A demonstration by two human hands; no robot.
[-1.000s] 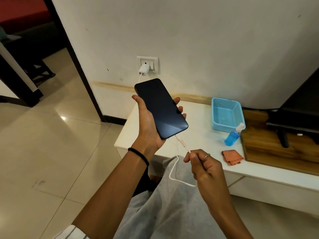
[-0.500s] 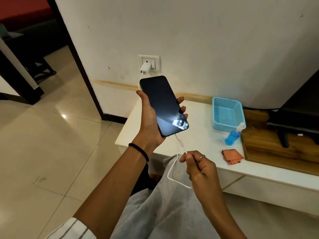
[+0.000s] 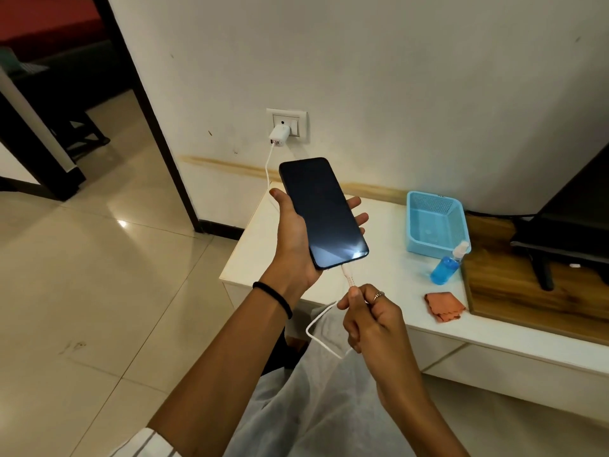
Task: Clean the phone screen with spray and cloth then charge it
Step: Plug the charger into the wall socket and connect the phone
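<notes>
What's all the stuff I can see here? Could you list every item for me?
black smartphone: one, dark screen, held in the left hand
white charging cable: one, runs from adapter to phone's bottom edge
white plug-in charger adapter: one, in the white wall socket
light blue plastic basket: one, on the white low cabinet
blue spray bottle with white nozzle: one, lying before the basket
orange folded cloth: one, near the cabinet's front edge
wooden board: one, brown, right of the bottle
dark TV stand: one, on the board
left hand: holds the phone
right hand: pinches the cable below its plug
</notes>
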